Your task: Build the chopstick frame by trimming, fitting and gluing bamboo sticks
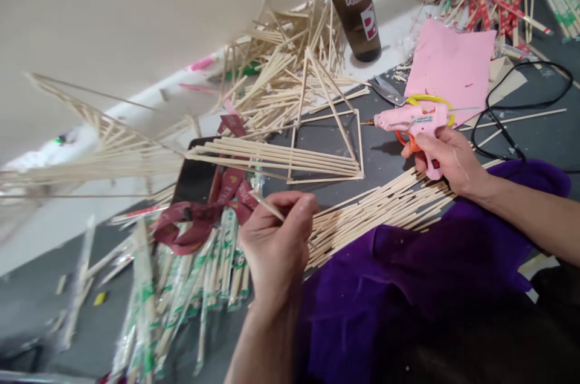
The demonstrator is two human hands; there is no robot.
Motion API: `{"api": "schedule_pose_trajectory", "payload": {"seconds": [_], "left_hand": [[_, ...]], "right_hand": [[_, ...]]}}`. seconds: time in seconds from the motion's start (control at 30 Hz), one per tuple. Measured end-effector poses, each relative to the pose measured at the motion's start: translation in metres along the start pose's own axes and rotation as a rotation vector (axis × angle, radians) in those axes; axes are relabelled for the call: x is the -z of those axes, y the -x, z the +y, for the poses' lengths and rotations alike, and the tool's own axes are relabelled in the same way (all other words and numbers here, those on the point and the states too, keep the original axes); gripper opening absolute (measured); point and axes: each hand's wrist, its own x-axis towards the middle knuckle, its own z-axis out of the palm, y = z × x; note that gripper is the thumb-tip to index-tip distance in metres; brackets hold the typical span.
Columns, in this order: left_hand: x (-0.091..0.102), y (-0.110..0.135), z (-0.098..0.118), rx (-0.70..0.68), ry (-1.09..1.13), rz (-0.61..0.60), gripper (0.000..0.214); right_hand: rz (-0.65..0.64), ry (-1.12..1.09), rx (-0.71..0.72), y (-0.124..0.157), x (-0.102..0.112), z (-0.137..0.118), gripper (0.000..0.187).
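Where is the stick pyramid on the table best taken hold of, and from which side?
Likely the stick pyramid by a slanted edge just under its apex, pinched from above: it stands upright on its base, the top is free, and loose sticks crowd the far and left sides.

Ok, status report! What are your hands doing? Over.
Left hand pinches a thin wooden stick. Right hand grips the pink glue gun, nozzle toward the stick pyramid. Loose sticks lie between them.
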Motion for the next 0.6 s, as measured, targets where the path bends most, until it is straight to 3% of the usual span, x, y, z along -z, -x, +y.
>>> {"api": "schedule_pose_trajectory", "payload": {"seconds": [0.1, 0.17, 0.3, 0.47, 0.6], "left_hand": [[-0.005, -0.004, -0.007, 0.089, 0.330, 0.051, 0.019], [-0.012, -0.005, -0.007, 0.176, 0.395, 0.028, 0.021], [-0.023, -0.007, -0.004, 0.188, 0.420, 0.027, 0.026], [-0.026, -0.017, -0.004, 0.162, 0.413, 0.102, 0.037], [-0.031, -0.024, -0.008, 0.195, 0.376, 0.016, 0.036]], "right_hand": [[-0.024, -0.127, -0.099, -0.002, 0.000, 0.001, 0.031], [-0.026, -0.238, -0.182, -0.005, -0.002, 0.001, 0.029], [0.039, -0.312, -0.275, -0.013, -0.017, -0.004, 0.016], [0.037, -0.276, -0.240, -0.030, -0.042, -0.007, 0.003], [0.090, -0.259, -0.194, -0.043, -0.048, 0.000, 0.005]]}}
